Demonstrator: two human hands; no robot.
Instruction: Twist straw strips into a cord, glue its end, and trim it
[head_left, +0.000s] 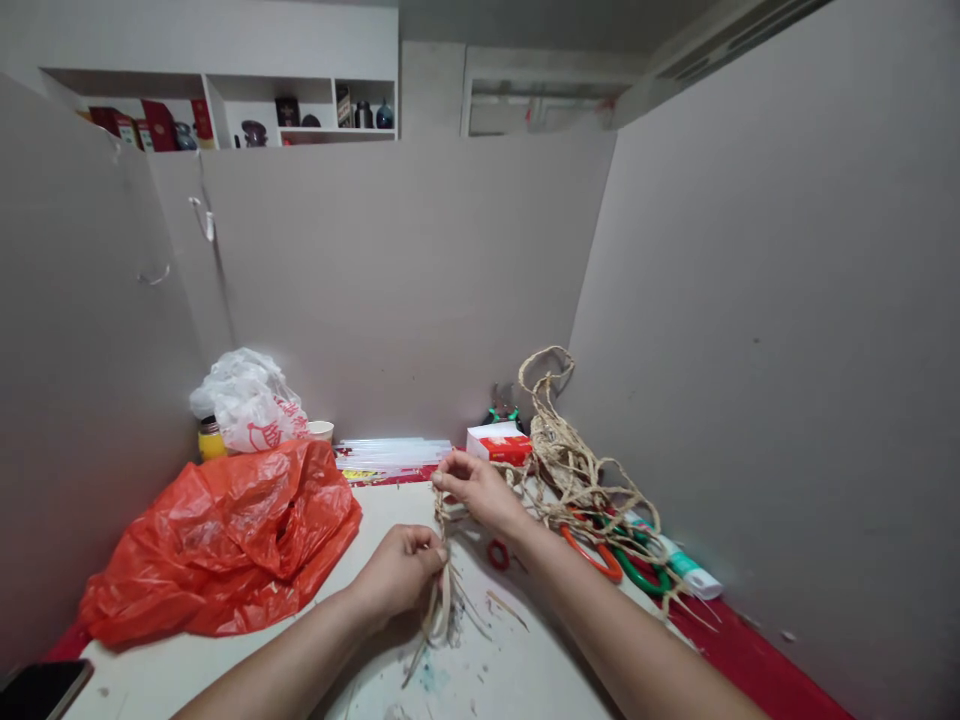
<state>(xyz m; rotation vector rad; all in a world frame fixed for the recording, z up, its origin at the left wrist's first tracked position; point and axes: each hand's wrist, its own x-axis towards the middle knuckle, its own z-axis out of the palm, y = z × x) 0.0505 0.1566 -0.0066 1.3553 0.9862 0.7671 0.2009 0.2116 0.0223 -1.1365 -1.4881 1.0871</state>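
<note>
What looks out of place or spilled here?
Braided cord lies tangled over an orange loop and a green loop, a possible snag. A loose fibre strip lies on the white board, stained blue-green below the left hand.

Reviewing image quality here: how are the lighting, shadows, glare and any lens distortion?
Head view: dim, fairly even light; soft shadows beneath both hands, left and right; mild sheen on the red bag, hiding nothing; wide-angle stretch near the edges, with the phone cut off in a dark corner; fine strand ends look slightly soft.
</note>
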